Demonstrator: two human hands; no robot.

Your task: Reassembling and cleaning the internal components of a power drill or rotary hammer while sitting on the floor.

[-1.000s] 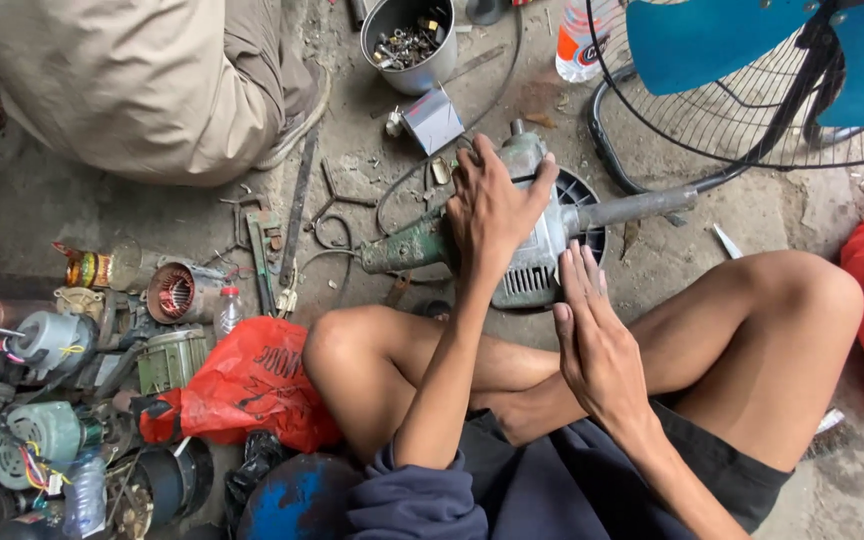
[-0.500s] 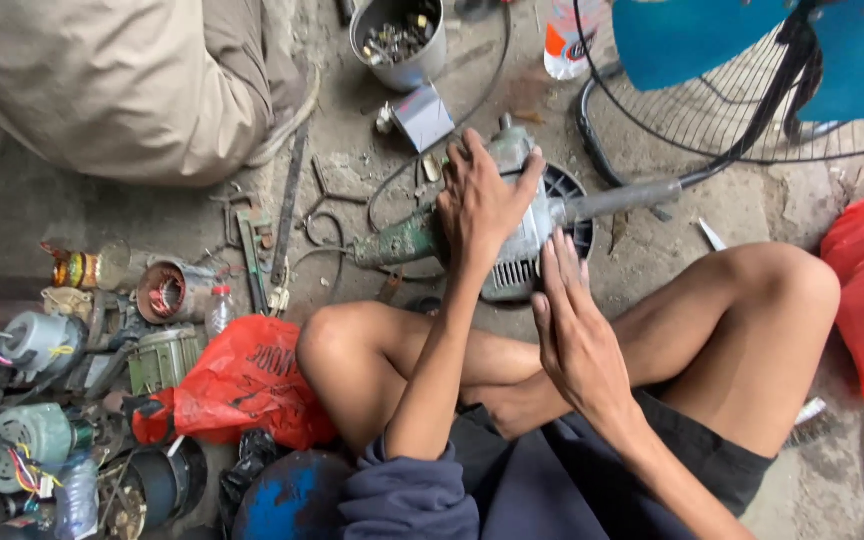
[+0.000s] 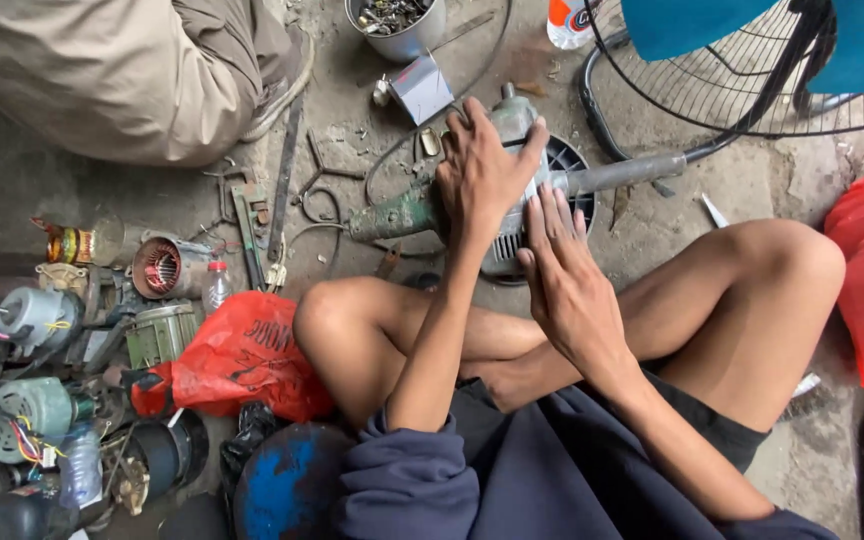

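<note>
I see the grey angle grinder (image 3: 497,190) lying on the dirt floor just in front of my crossed legs, side handle pointing right, green rear body pointing left. My left hand (image 3: 480,170) lies over the motor housing, fingers spread and curled down around it: a steadying hold on the grinder, not a tight fist. My right hand (image 3: 564,275) is flat and open, fingers straight, its fingertips touching the ribbed lower edge of the housing just beside the left wrist.

Progress, judged only from this: the grinder looks whole, casing shut, no tool in either hand, no part lifted off. So I put the work at an early stage (hold and inspect); any opening up is not yet done.

Against the frame half a second back: both hands keep the same places on the grinder. The view has slid a little, so the metal tin of small parts (image 3: 397,25) sits nearer the top edge. The red plastic bag (image 3: 247,355) by my left knee is unmoved.
</note>
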